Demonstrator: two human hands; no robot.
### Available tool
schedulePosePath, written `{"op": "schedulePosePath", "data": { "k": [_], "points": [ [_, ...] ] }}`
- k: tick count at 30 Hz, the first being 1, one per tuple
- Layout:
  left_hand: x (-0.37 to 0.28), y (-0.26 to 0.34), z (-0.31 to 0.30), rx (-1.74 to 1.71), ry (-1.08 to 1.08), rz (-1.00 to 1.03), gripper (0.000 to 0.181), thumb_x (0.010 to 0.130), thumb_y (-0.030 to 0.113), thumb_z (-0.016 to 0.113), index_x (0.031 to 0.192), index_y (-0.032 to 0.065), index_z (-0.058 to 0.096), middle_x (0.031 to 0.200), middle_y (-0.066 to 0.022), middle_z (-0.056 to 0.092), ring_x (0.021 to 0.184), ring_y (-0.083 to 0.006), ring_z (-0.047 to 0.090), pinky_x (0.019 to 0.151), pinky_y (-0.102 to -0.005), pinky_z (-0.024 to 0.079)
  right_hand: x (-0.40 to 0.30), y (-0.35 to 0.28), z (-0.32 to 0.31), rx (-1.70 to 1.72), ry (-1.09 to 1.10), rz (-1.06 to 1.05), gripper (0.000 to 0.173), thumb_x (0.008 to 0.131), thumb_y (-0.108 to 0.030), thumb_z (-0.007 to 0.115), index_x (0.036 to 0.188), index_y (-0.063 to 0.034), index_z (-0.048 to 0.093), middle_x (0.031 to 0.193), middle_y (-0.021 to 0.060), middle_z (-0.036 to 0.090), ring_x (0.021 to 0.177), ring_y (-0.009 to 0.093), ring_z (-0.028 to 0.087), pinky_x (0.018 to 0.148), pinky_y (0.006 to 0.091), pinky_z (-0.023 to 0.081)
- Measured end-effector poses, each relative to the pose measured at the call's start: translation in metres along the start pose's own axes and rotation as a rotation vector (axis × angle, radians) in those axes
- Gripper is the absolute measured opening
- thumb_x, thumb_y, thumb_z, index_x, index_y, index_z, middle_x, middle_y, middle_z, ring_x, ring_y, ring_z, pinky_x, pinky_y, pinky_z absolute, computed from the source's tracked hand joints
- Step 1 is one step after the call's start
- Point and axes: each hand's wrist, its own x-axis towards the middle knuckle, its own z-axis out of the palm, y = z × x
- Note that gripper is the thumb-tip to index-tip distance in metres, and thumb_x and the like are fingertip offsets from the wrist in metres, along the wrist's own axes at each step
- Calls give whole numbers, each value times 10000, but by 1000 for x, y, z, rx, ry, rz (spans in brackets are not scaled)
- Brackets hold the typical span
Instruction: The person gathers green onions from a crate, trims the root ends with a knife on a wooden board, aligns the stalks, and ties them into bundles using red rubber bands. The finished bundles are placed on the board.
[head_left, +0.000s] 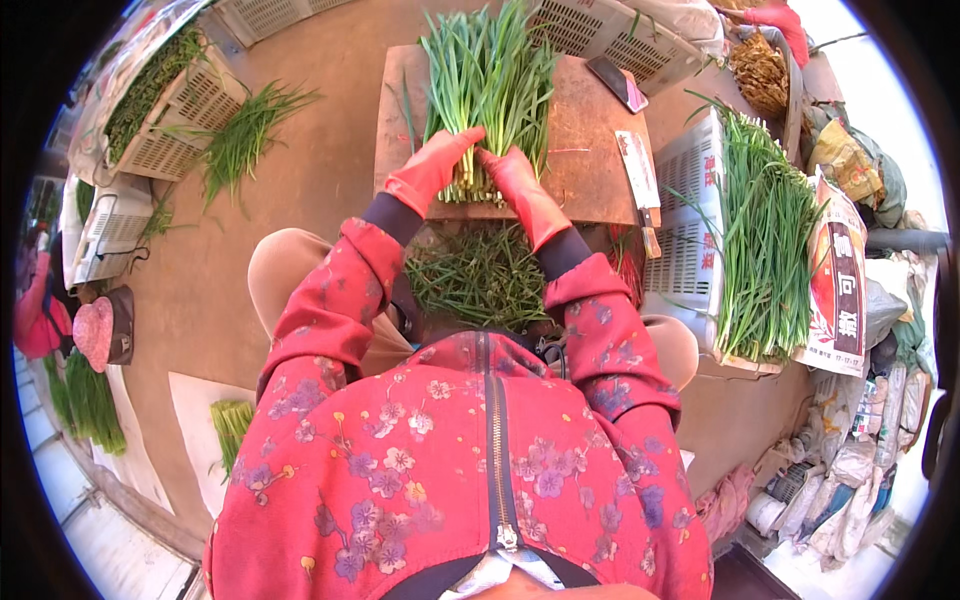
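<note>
A large pile of long green leafy stalks, which look like garlic chives (487, 75), lies on a low wooden board (589, 169), pale stem ends towards me. My left hand (435, 169), in an orange-red rubber glove, rests on the stems at the pile's left, thumb and fingers around some of them. Gloved alike, my right hand (521, 191) closes its fingers on stems just to the right. The two hands nearly touch. A cleaver (637, 176) with a wooden handle lies at the board's right edge, and a phone (616, 84) lies above it.
Loose green trimmings (480, 277) lie between my knees. At right stands a white plastic crate (682, 225) beside stacked chives (772, 247) and a printed sack (838, 277). More crates (184, 112) and loose greens (244, 139) are at left. Another person (37, 307) is at the far left.
</note>
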Motion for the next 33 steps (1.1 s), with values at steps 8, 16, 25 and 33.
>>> {"op": "schedulePosePath", "data": {
  "k": [8, 16, 25, 33],
  "points": [
    [-4, 21, -32, 569, 471, 134, 679, 750, 620, 619, 929, -34, 607, 858, -144, 648, 801, -252, 621, 708, -365, 485, -23, -51, -40, -355, -83, 114, 668, 753, -572, 649, 1043, 29, 617, 881, 165, 666, 799, 254, 647, 700, 355, 485],
    [34, 9, 7, 231, 444, 434, 1038, 689, 629, 672, 1374, -37, 266, 1314, -256, 438, 1236, -346, 417, 1029, -390, 324, -2, -28, -48, -720, -74, -20, 462, 948, -355, 364, 1229, -19, 512, 1151, 203, 585, 1073, 343, 559, 905, 409, 437],
    [38, 17, 54, 685, 493, 111, 1163, 645, 470, 771, 1463, 152, 8, 1491, -234, 117, 1361, -424, 153, 1042, -563, 221, -7, -29, -53, -877, -100, -22, 339, 913, -261, 400, 1121, -67, 585, 1090, 184, 612, 1029, 365, 575, 876, 442, 453],
    [29, 20, 53, 742, 561, 232, 1052, 648, 426, 767, 1420, 63, 152, 1399, -255, 285, 1289, -417, 288, 1023, -487, 304, -90, -153, -178, -531, 121, -460, 362, 858, -290, 609, 1173, -111, 589, 960, 137, 663, 805, 188, 644, 748, 303, 510]
  ]
}}
